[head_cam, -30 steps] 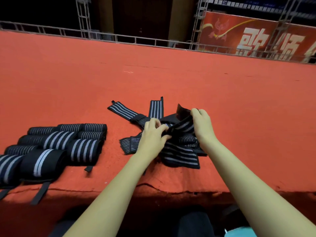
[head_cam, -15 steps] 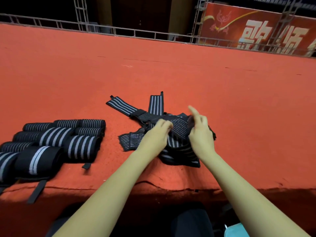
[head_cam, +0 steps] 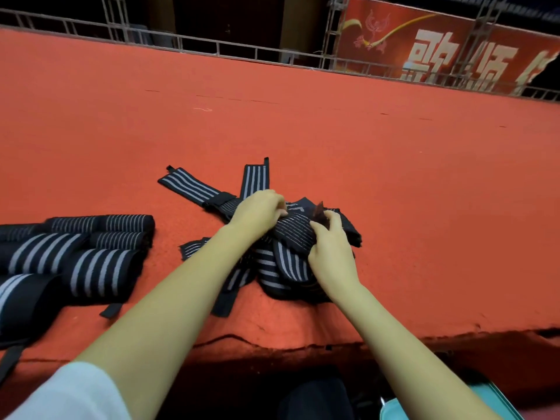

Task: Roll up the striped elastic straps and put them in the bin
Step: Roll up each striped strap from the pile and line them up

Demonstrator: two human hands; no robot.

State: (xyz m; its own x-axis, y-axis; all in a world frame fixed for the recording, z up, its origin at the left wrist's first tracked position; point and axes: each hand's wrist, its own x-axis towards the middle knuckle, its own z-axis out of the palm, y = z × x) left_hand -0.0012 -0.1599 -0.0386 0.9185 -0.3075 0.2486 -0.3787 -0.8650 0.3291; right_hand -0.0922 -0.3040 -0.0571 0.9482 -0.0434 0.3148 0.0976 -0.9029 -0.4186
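Observation:
A tangled heap of black straps with grey stripes lies on the red carpeted platform near its front edge. On top of the heap is one partly rolled strap. My left hand grips its left end with curled fingers. My right hand curls round its right end, thumb on top. Two flat strap ends stick out behind the heap. Several finished rolls lie side by side at the left.
The platform's frayed front edge runs just below the heap. A teal container corner shows at the bottom right, below the edge. A metal railing and a red banner bound the far side.
Both hands have moved closer together onto the strap and turned it over on itself. The raised strap end held by my right hand came down onto the heap.

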